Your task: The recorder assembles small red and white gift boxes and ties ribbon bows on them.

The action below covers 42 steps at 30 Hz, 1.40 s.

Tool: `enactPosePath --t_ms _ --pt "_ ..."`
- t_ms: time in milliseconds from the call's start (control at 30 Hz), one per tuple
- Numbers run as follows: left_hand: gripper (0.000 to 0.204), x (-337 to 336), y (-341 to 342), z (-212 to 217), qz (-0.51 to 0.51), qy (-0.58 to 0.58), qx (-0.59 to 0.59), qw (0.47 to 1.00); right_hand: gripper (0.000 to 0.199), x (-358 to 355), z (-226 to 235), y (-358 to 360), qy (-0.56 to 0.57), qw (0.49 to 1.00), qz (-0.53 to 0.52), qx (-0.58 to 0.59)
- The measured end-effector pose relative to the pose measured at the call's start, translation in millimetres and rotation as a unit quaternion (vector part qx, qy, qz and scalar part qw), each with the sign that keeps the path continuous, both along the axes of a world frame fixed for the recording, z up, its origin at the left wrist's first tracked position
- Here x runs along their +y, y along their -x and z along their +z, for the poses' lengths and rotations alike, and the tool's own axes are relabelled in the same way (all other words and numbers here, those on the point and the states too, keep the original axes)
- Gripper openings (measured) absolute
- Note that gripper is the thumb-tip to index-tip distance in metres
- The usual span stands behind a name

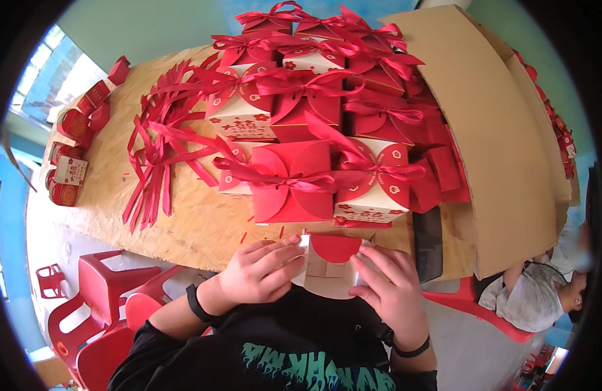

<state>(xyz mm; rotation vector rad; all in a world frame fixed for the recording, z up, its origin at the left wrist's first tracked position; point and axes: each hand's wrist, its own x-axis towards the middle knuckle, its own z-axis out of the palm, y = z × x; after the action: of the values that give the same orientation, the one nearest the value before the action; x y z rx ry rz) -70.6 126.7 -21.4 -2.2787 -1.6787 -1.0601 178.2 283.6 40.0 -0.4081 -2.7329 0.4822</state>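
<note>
Worktop (183, 228): cardboard sheet (483, 137) over its right end, stack of finished red gift boxes (327, 124) mid-top, loose red ribbons (161, 153) toward the left end. At the near edge, unfinished box (330, 257) with red flap, held between both hands. Left hand (262, 270) and right hand (392, 287) pinching its sides, fingers curled.

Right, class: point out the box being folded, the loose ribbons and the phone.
Box (333, 257), head view: on its red round flap between the hands.
Ribbons (159, 153), head view: middle of the loose red bundle on the table.
Phone (428, 242), head view: centre of its dark screen.
</note>
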Motion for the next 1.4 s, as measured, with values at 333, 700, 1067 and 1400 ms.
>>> enactPosePath --t_ms 333,700,1067,1400 --pt "0.042 -1.0 1.5 -0.4 -0.076 0.057 -0.099 0.991 0.082 -2.9 -4.3 2.2 0.048 0.998 -0.036 -0.033" --pt "0.045 -1.1 -11.7 9.7 -0.004 0.078 -0.127 0.989 0.060 -3.1 -7.4 0.6 0.078 0.996 -0.021 0.023" --pt "0.044 -9.3 -10.7 32.4 -0.014 0.163 -0.213 0.963 0.092 -0.8 -25.7 -12.3 0.057 0.998 -0.037 -0.016" --pt "0.024 -47.3 90.1 69.1 0.014 0.206 -0.257 0.944 0.062 -4.7 -22.1 -10.8 0.068 0.997 -0.044 0.020"
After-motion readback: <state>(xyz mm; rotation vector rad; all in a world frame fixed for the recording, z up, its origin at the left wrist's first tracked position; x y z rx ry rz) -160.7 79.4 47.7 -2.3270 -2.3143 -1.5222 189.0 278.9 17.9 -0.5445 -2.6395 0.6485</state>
